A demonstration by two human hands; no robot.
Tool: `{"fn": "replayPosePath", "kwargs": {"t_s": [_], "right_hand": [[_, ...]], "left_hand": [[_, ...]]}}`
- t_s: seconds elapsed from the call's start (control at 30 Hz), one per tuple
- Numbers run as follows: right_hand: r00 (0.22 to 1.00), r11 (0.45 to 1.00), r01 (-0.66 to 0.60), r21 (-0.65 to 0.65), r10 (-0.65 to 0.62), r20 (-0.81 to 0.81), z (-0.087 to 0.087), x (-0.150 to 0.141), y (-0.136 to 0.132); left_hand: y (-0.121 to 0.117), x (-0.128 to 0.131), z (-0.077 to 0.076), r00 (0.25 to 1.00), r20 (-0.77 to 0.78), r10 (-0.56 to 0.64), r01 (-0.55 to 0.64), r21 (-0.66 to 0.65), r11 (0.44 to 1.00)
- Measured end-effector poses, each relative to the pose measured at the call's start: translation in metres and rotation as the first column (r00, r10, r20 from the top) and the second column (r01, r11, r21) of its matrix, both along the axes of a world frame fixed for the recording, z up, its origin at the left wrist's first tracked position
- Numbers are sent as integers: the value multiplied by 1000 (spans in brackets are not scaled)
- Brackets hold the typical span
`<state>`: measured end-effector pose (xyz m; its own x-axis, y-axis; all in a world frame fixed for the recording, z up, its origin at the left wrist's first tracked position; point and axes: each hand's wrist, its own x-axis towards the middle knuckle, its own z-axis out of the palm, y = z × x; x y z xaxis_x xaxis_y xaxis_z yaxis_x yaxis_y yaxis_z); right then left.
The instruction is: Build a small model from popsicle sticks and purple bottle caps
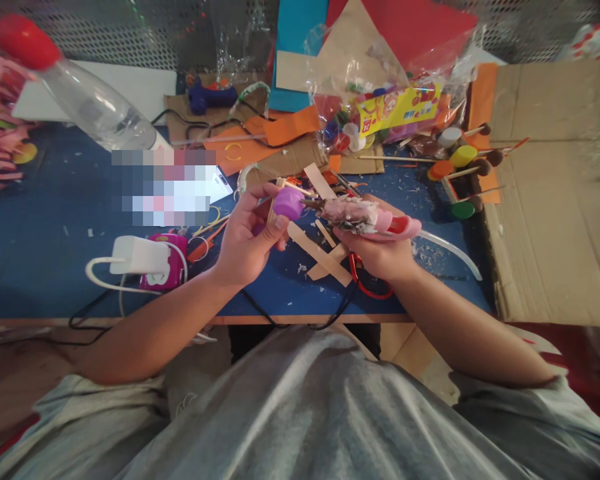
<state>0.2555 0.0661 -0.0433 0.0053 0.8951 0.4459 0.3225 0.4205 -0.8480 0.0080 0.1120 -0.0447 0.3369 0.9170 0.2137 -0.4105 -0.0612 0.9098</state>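
- Nearest to us is the grey shirt (305, 407) of the person at the blue table (40, 257).
- Just past the table's edge, we see the left hand (250, 240) grasping a purple cap (288, 202). The thumb presses on its near side and the other fingers curl around behind, so the cap sits at the fingertips, its rounded face toward the right.
- Beside it, the right hand (380, 252) grips a pink glue gun (355, 217) from below; most of those fingers are hidden from us. The nozzle (311, 203) points left at the cap, at or just beside its face; we cannot tell whether they touch.
- From the gun's rear, a glue stick (455, 252) juts out to the right.
- Under and between the hands, we find flat wooden sticks (310, 252) lying crossed.
- Left of the left hand, a white charger (137, 255) rests against a magenta box (175, 275).
- Farther off, we see a bottle (105, 110) with a red top, tilted, and wheel-like caps on sticks (463, 157) before the cardboard (550, 200).
- Toward the back lies a clear bag (347, 87) of coloured caps.
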Motion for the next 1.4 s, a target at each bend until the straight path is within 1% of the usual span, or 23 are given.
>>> {"fn": "replayPosePath", "kwargs": {"t_s": [0.2,0.33,0.5,0.63,0.73,0.8,0.9,1.03,1.13,1.23,1.4], "right_hand": [[1000,1000,3,18,-3,2,-1,0,1],[1000,1000,1,3,-1,22,-3,0,1],[1000,1000,-9,10,9,-4,-5,-2,0],[1000,1000,26,-8,-26,-6,-3,-2,-1],[999,999,36,-17,-36,-37,-1,-1,0],[998,1000,25,-7,-26,-53,0,0,1],[999,999,34,18,-34,-23,0,1,1],[1000,999,-15,29,14,25,0,1,0],[999,998,-40,39,40,22,0,1,0],[1000,1000,-26,15,26,10,1,1,-1],[999,997,46,-64,-46,1,2,-1,-1]], "left_hand": [[1,-1,-1,1000,-23,-3,3,1,1000],[1,-1,-3,999,-47,-5,6,11,1000],[1,-2,-5,998,-70,-3,5,19,1000],[0,-3,-6,995,-101,3,-2,10,1000],[-1,-3,-5,993,-116,2,-2,6,1000],[-2,-3,-4,993,-120,14,-13,4,1000],[-2,-2,-4,993,-119,25,-24,16,1000],[-1,-2,-4,992,-124,37,-34,31,999],[-1,-2,-3,991,-130,41,-38,25,999],[-2,-2,-1,993,-115,37,-34,27,999],[-2,-2,-1,995,-100,26,-24,14,1000]]}}
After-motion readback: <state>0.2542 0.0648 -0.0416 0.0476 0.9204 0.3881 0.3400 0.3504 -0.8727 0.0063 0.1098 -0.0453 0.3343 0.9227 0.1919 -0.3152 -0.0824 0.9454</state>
